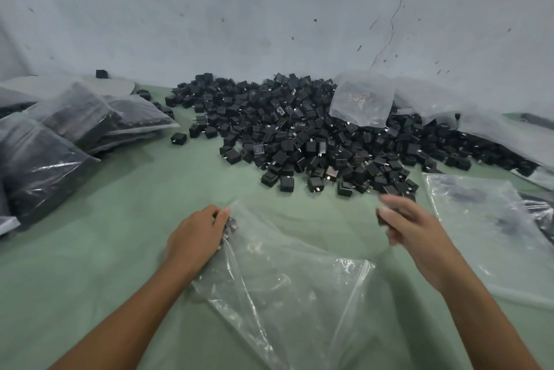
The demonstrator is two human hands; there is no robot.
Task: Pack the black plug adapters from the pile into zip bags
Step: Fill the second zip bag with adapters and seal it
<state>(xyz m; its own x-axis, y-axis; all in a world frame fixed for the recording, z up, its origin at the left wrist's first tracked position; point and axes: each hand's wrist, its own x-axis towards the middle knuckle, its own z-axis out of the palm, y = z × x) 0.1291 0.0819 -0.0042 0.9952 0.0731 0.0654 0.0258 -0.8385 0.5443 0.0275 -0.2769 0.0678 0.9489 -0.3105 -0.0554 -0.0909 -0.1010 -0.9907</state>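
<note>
A big pile of black plug adapters [299, 136] lies on the green table at the back centre. A clear zip bag [287, 276] lies crumpled in front of me. My left hand [198, 234] grips the bag's upper left edge, and something dark shows under its fingers. My right hand [404, 222] hovers blurred just in front of the pile's near edge, fingers curled round a dark adapter [381, 215].
Filled bags of adapters [60, 133] are stacked at the left. Empty clear bags [491, 228] lie at the right, and another bag [362, 100] rests on top of the pile. A grey wall stands right behind the table [120, 234].
</note>
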